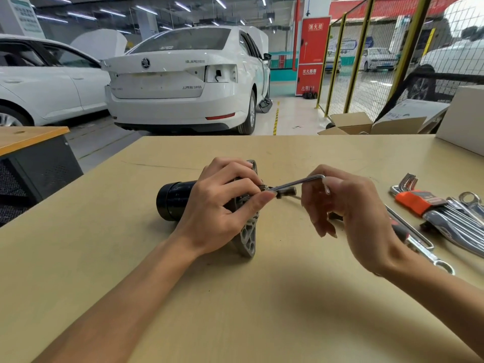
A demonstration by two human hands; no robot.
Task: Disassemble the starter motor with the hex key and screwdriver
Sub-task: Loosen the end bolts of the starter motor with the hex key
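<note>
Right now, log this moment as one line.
left hand grips starter motor on table | right hand holds hex key, tip at motor's flange end | screwdriver unused

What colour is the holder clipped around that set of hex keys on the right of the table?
Orange, with black lettering too blurred to read. The holder shows in the head view, the only one.

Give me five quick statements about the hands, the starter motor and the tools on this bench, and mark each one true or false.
1. The left hand grips the starter motor. True.
2. The right hand holds a screwdriver. False: it holds the hex key.
3. The motor lies on its side on the table. True.
4. The hex key set lies left of the motor. False: it lies to the right.
5. The car behind is red. False: white.
</note>
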